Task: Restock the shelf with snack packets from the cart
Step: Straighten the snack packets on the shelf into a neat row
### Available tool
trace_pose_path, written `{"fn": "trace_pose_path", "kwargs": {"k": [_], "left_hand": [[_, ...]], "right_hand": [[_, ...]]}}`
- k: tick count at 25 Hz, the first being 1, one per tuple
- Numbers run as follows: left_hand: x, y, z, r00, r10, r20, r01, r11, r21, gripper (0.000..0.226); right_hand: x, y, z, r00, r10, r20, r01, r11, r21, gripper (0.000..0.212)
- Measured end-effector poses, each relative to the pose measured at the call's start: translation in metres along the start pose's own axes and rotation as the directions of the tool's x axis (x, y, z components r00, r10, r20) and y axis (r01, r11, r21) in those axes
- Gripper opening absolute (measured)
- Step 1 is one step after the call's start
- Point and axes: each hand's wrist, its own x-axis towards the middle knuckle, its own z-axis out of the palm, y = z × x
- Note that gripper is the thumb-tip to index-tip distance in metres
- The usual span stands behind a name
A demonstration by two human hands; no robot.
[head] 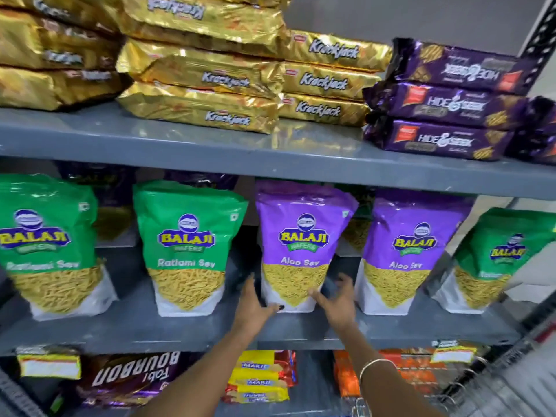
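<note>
A purple Aloo Sev packet [296, 236] stands upright on the middle shelf [150, 329], between a green Ratlami Sev packet [186, 236] and a second purple Aloo Sev packet [412, 248]. My left hand [255, 305] holds its lower left corner, thumb on the front and fingers along the side. My right hand [337, 299] is at the packet's lower right edge, fingers spread and blurred, its thumb just over the front. The wire cart [487, 386] shows at the bottom right; its contents are hidden.
More green packets stand at the far left [45, 245] and far right [499, 260]. Gold Krackjack packs [228, 82] and purple Hide & Seek packs [445, 121] are stacked on the shelf above. Bourbon [132, 377] and Marie [261, 377] biscuits lie on the shelf below.
</note>
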Motion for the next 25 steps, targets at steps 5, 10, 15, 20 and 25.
{"fn": "trace_pose_path", "kwargs": {"k": [5, 10, 15, 20, 25], "left_hand": [[0.035, -0.009, 0.011, 0.997, -0.082, -0.004, 0.082, 0.997, 0.012, 0.083], [0.021, -0.007, 0.015, 1.000, -0.023, -0.018, 0.023, 1.000, 0.001, 0.077], [0.017, -0.008, 0.018, 1.000, 0.025, 0.005, -0.025, 1.000, -0.010, 0.078], [-0.031, -0.004, 0.042, 0.848, 0.374, -0.376, -0.207, 0.886, 0.415, 0.067], [-0.025, 0.037, 0.122, 0.845, 0.520, 0.128, -0.518, 0.733, 0.442, 0.054]], "right_hand": [[0.023, 0.015, -0.003, 0.898, -0.087, 0.432, 0.034, 0.991, 0.130, 0.041], [0.018, 0.024, -0.007, 0.925, -0.061, 0.374, 0.021, 0.994, 0.110, 0.046], [0.009, 0.019, -0.011, 0.918, -0.065, 0.390, 0.025, 0.994, 0.108, 0.052], [-0.006, 0.009, -0.051, 0.999, -0.047, 0.019, 0.048, 0.997, -0.061, 0.043], [0.025, 0.039, -0.147, 0.937, 0.034, -0.346, -0.058, 0.997, -0.059, 0.054]]}}
